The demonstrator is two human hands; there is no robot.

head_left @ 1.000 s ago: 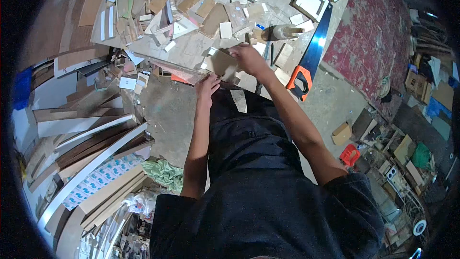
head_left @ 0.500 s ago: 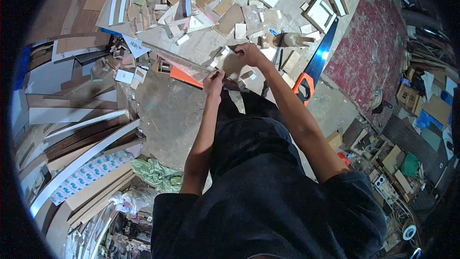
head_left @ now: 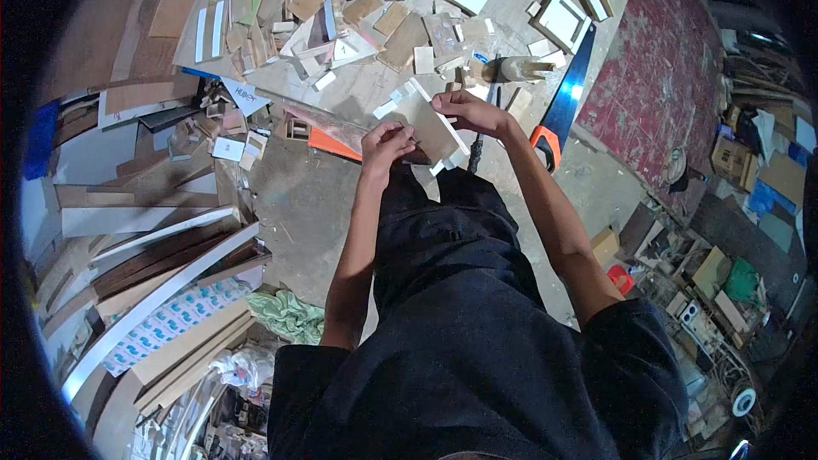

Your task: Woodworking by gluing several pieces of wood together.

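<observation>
Both my hands hold a small flat wooden board (head_left: 430, 129) out in front of me, above the floor. My left hand (head_left: 383, 142) grips its near left edge, fingers curled over it. At the far right edge my right hand (head_left: 464, 111) pinches the board. The board is light brown with pale edges and tilts slightly. Below it are my dark trousers and the concrete floor.
A handsaw (head_left: 562, 98) with a blue blade and orange handle lies to the right. Several wood offcuts (head_left: 341, 8) litter the floor ahead. A wooden mallet (head_left: 515, 70) lies near the saw. Stacked planks (head_left: 145, 238) lean at left. A red carpet (head_left: 673, 68) is at right.
The view has shifted as my head moved. Both hands stayed on the board, which now sits flatter and more fully visible between them.
</observation>
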